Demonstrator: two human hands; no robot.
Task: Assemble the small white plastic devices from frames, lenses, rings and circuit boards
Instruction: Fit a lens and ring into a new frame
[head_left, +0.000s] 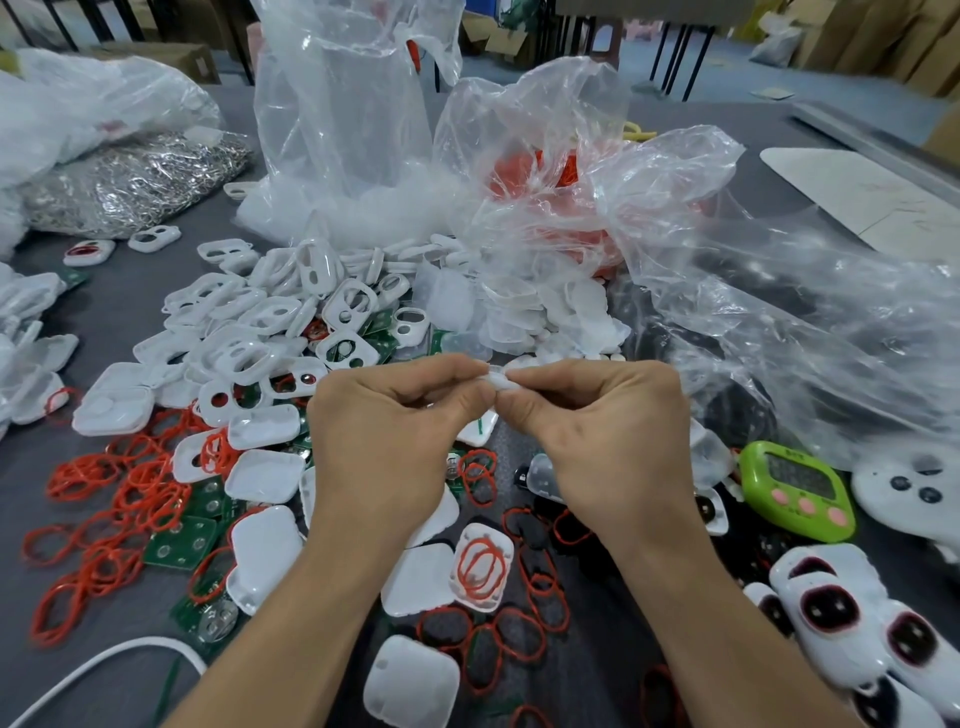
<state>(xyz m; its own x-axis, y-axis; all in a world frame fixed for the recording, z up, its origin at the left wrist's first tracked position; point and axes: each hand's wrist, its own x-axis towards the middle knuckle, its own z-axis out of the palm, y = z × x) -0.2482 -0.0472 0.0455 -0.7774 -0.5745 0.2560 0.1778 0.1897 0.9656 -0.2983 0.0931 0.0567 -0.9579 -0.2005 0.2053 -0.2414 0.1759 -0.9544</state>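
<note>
White part (497, 380), at centre above the surface (119, 296), was pinched between the fingertips of the left hand (389, 431) and right hand (602, 431). Each grip was closed on it, but which piece it was could not be told. Behind and to the left lay a heap of frames (270, 322), loose red rings (130, 493) and green boards (182, 540), all unassembled. At least 4 finished devices (831, 608) lay at lower right, near a green timer (795, 488). Judged so, the task was early, with most parts left to fit.
</note>
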